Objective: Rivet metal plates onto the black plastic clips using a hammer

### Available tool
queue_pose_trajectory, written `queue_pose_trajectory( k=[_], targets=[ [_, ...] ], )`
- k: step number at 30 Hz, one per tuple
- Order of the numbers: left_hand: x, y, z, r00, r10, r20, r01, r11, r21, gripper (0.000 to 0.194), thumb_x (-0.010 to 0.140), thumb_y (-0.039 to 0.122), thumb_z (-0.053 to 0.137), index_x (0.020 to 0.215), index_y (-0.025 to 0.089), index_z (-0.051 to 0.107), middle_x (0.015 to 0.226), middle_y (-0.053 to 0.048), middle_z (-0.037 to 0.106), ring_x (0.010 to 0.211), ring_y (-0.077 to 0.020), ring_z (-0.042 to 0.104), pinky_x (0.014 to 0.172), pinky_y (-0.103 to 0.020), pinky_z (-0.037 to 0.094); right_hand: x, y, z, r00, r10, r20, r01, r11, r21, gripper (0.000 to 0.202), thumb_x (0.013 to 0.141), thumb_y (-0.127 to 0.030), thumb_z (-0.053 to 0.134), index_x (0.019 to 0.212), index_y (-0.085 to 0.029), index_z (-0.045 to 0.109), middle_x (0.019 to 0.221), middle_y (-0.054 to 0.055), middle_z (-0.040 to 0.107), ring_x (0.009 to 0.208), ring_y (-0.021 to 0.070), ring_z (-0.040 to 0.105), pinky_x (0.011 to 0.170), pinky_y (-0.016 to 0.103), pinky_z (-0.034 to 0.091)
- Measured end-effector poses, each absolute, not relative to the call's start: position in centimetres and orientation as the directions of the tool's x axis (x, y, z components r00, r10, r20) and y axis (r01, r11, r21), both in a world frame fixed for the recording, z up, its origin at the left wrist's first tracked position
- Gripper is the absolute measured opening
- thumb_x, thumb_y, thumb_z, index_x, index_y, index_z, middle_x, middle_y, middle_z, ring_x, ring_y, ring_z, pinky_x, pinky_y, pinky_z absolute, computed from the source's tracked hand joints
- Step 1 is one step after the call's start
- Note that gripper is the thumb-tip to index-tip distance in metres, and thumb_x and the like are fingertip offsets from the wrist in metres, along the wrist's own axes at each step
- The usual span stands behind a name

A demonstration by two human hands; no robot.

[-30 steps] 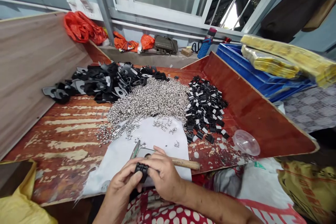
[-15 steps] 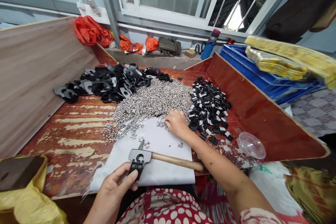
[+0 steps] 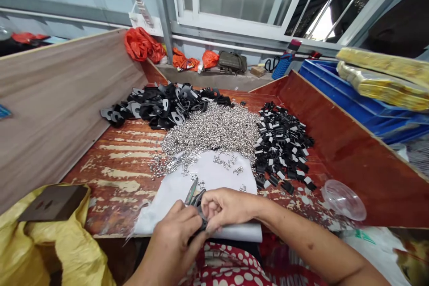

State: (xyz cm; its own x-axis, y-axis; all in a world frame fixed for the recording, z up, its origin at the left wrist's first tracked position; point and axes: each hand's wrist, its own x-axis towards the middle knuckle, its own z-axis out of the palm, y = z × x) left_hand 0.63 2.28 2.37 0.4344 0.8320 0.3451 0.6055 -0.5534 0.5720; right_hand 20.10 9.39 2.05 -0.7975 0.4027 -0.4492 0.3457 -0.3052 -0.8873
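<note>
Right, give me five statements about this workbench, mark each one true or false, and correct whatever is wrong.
1. The left hand and right hand are close together at a dark part. True.
2. The clear plastic container is at the left end of the bench. False: it is on the right side.
3. The heap of silver metal pieces lies between larger black pieces and small black clips. True.
4. Red bags lie on top of the blue crate. False: yellow packets do.
5. A white cloth is spread on the near side of the heap. True.
</note>
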Motion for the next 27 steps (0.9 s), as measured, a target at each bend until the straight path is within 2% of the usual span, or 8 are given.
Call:
queue_pose_trajectory(
  k=[1, 3, 5, 6, 10, 15, 23, 27],
  targets=[
    [0.7, 2.2, 2.5, 0.435, 0.829, 0.35, 0.608, -0.558, 0.566, 0.027, 0.092, 0.015, 0.06, 0.066, 0.022, 0.055, 0.067, -0.001, 0.06, 0.065, -0.0197, 0.051, 0.061, -0.031, 0.036, 19.9, 9.6, 2.2, -0.807, 0.381, -0.452, 0.367, -0.277, -0.888, 0.044, 0.072, -0.039, 0.088, 0.091, -0.019, 0.054, 0.066, -0.008, 0.062, 0.059, 0.0108, 0.062, 0.058, 0.021, 0.049],
    [0.3, 2.0, 2.5, 0.401, 0.855, 0.328, 0.616, -0.517, 0.594, 0.027, 0.091, 0.018, 0.062, 0.065, 0.023, 0.057, 0.065, -0.001, 0.06, 0.064, -0.0203, 0.051, 0.063, -0.032, 0.036, 19.5, 11.1, 2.7, -0.802, 0.456, -0.387, 0.452, 0.038, -0.891, 0.026, 0.083, -0.032, 0.079, 0.09, -0.019, 0.058, 0.066, -0.008, 0.064, 0.061, 0.0102, 0.063, 0.061, 0.02, 0.049],
    [-0.5, 1.9, 2.2, 0.322, 0.906, 0.276, 0.615, -0.421, 0.666, 0.028, 0.089, 0.024, 0.068, 0.062, 0.024, 0.058, 0.062, -0.002, 0.059, 0.062, -0.0211, 0.052, 0.064, -0.033, 0.037, 19.0, 13.7, 3.2, -0.75, 0.621, -0.226, 0.561, 0.417, -0.715, 0.003, 0.094, -0.02, 0.065, 0.092, -0.018, 0.064, 0.076, -0.003, 0.069, 0.07, 0.0111, 0.066, 0.067, 0.021, 0.048],
    [-1.1, 1.9, 2.0, 0.266, 0.933, 0.243, 0.604, -0.358, 0.712, 0.029, 0.087, 0.028, 0.07, 0.06, 0.025, 0.059, 0.061, -0.002, 0.058, 0.062, -0.0215, 0.052, 0.064, -0.033, 0.037, 18.6, 15.2, 3.4, -0.703, 0.7, -0.127, 0.624, 0.521, -0.582, 0.009, 0.097, -0.014, 0.058, 0.095, -0.018, 0.066, 0.085, 0.0, 0.072, 0.078, 0.0126, 0.066, 0.072, 0.023, 0.048],
    [-2.9, 1.9, 1.1, 0.031, 0.998, 0.059, 0.432, -0.066, 0.9, 0.03, 0.083, 0.038, 0.073, 0.059, 0.023, 0.062, 0.065, -0.003, 0.059, 0.066, -0.0215, 0.054, 0.062, -0.03, 0.04, 15.6, 20.4, 2.7, -0.615, 0.789, -0.009, 0.746, 0.578, -0.331, 0.023, 0.094, -0.001, 0.048, 0.096, -0.015, 0.067, 0.102, 0.01, 0.072, 0.096, 0.0207, 0.064, 0.083, 0.031, 0.045],
    [-3.4, 1.6, 0.4, -0.101, 0.955, -0.279, -0.078, 0.272, 0.959, 0.035, 0.078, 0.045, 0.075, 0.061, 0.02, 0.058, 0.064, 0.002, 0.043, 0.055, -0.0129, 0.037, 0.045, -0.022, 0.031, 12.6, 21.9, 0.8, -0.662, 0.749, -0.005, 0.738, 0.651, -0.178, 0.018, 0.094, -0.002, 0.052, 0.093, -0.012, 0.067, 0.097, 0.015, 0.072, 0.096, 0.0239, 0.063, 0.089, 0.035, 0.043],
    [-3.0, 2.1, 1.1, -0.034, 0.918, -0.396, -0.558, 0.311, 0.769, 0.027, 0.07, 0.037, 0.083, 0.07, 0.014, 0.069, 0.066, 0.001, 0.048, 0.054, -0.0091, 0.035, 0.042, -0.019, 0.038, 17.8, 19.5, 1.9, -0.624, 0.774, 0.109, 0.744, 0.63, -0.223, 0.022, 0.088, 0.002, 0.052, 0.094, -0.014, 0.067, 0.094, 0.011, 0.072, 0.092, 0.0215, 0.063, 0.085, 0.032, 0.045],
    [-2.2, 2.6, 1.6, -0.053, 0.916, -0.397, -0.649, 0.27, 0.711, 0.029, 0.072, 0.042, 0.08, 0.075, 0.014, 0.073, 0.077, -0.003, 0.059, 0.058, -0.0113, 0.044, 0.041, -0.021, 0.043, 19.3, 13.5, 3.8, -0.536, 0.798, 0.274, 0.59, 0.587, -0.555, 0.016, 0.099, -0.017, 0.054, 0.098, -0.021, 0.07, 0.097, 0.004, 0.075, 0.089, 0.0172, 0.069, 0.082, 0.03, 0.052]
  ],
)
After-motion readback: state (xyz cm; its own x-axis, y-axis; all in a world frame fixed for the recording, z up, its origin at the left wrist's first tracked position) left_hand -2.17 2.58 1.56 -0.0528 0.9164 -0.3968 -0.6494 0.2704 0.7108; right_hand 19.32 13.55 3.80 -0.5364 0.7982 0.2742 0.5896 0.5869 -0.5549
